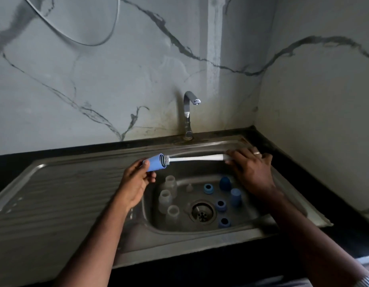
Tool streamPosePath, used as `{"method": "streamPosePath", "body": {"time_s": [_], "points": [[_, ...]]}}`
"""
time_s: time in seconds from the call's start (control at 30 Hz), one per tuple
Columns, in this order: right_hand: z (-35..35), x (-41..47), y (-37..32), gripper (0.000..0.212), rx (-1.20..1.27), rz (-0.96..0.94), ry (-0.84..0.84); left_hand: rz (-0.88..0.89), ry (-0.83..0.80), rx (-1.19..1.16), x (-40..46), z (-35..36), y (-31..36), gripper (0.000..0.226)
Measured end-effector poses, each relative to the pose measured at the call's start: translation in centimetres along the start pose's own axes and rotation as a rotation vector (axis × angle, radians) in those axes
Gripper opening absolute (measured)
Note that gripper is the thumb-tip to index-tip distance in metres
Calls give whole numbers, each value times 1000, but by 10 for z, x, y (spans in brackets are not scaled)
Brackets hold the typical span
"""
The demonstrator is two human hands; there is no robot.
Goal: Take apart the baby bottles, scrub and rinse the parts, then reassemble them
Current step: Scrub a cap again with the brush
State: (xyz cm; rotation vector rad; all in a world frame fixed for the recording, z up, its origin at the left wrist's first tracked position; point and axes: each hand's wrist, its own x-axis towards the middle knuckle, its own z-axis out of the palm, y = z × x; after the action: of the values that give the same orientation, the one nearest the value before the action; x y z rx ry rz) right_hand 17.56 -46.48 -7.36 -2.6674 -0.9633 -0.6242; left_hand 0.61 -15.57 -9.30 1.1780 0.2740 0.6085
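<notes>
— Scrubbing, is it? What has each hand got?

— Left hand (135, 181) pinches a light blue cap (155, 164) on its side above the sink (80, 183). Right hand (250, 168) curls round the white brush (196, 158) handle, bristles inside the cap's mouth.

— And the other parts?

— Down in the basin: three clear bottles (168, 196) left of the drain (202, 212), blue rings (220, 205) and two blue caps (235, 196) to its right. The tap (188, 112) stands behind.
</notes>
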Motion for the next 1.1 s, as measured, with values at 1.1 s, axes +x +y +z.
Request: {"method": "streamPosePath", "body": {"time_s": [1.1], "points": [[12, 6, -4, 34, 299, -36, 68, 96, -54, 127, 8, -15, 12, 55]]}}
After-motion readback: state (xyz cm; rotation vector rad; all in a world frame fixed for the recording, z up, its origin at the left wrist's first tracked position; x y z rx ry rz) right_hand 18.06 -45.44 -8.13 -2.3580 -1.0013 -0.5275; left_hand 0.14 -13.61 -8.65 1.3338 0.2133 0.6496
